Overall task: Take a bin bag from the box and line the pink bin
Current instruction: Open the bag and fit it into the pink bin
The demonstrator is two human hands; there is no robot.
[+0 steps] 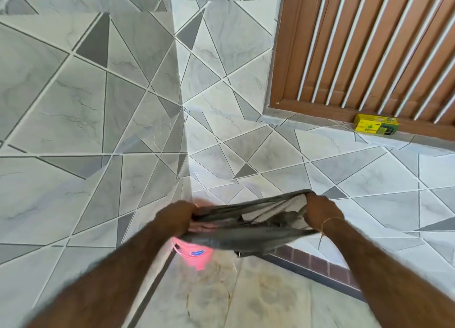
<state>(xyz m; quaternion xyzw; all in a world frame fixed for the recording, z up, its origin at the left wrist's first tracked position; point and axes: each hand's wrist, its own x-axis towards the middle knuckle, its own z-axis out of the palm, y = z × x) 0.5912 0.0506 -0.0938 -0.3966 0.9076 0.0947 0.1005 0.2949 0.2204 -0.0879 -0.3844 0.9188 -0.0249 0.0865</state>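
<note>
A thin grey bin bag (246,236) is stretched between both hands, its mouth pulled apart. My left hand (176,217) grips the bag's left edge and my right hand (320,210) grips its right edge. Directly under the bag stands the pink bin (197,253) in the tiled corner on the floor; the bag and my left hand hide most of its rim. The yellow and green bin bag box (376,126) lies on the window ledge, far to the upper right.
Grey patterned tiled walls (98,106) meet in a corner behind the bin. A brown window frame with white bars (369,44) fills the upper right. A dark skirting strip (320,271) runs along the pale floor (258,303).
</note>
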